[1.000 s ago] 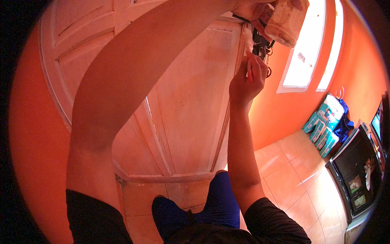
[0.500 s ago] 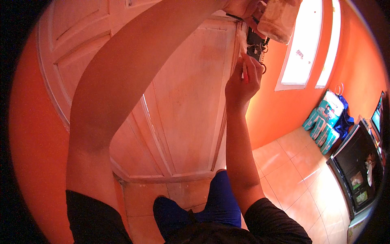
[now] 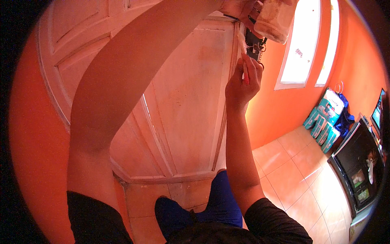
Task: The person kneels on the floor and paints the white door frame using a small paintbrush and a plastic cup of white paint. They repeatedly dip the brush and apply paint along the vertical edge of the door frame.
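At the top edge, my left hand (image 3: pixel 245 11) is closed on a cloudy, pale plastic container (image 3: pixel 274 22), and its fingers press the container's left side. Below it, my right hand (image 3: pixel 245 83) pinches a slim brush-like tool (image 3: pixel 243 45) with a pale upper end and a red part showing between the fingers. The tool's tip points upward, close to the edge of the pale wooden door (image 3: pixel 189 93). Whether the tip touches the door, I cannot tell. Beside the tool, a dark lock plate (image 3: pixel 252 44) carries a hanging chain with rings (image 3: pixel 262 52).
An orange wall (image 3: pixel 268 107) with bright narrow windows (image 3: pixel 300 44) stands to the right. Teal-and-white packages (image 3: pixel 327 116) and a blue bag (image 3: pixel 345 118) sit in the corner. A black cabinet (image 3: pixel 355 162) stands at the far right on the tiled floor (image 3: pixel 288 171).
The container has shifted slightly left. The tool's pale end shows more plainly above my right hand, which stays in almost the same place.
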Motion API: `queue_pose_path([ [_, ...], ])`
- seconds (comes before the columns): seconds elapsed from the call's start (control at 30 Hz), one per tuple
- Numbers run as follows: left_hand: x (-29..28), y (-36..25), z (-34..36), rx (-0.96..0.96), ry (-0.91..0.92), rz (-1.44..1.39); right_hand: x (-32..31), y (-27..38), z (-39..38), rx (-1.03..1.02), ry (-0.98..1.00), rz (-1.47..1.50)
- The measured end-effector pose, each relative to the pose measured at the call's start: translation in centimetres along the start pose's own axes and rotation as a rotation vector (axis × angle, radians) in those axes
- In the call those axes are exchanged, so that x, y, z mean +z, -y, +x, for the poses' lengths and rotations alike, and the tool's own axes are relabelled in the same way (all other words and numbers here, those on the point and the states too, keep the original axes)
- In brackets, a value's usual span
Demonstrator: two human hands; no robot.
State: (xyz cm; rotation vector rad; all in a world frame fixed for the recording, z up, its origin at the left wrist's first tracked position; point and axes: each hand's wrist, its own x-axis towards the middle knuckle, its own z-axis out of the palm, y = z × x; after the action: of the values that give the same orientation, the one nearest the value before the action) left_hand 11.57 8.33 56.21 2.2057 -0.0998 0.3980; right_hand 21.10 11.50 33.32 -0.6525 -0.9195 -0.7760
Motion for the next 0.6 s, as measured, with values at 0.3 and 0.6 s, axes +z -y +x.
queue_pose_path([
  [0.3,0.4,-0.2,-2.3,0.071,0.035,-0.009,0.6,-0.2,0.7,0.006,-0.005,-0.058],
  [0.6,-0.8,0.8,-1.0,-0.004,-0.034,-0.067,-3.3,0.3,-5.1,0.157,0.062,-0.089],
])
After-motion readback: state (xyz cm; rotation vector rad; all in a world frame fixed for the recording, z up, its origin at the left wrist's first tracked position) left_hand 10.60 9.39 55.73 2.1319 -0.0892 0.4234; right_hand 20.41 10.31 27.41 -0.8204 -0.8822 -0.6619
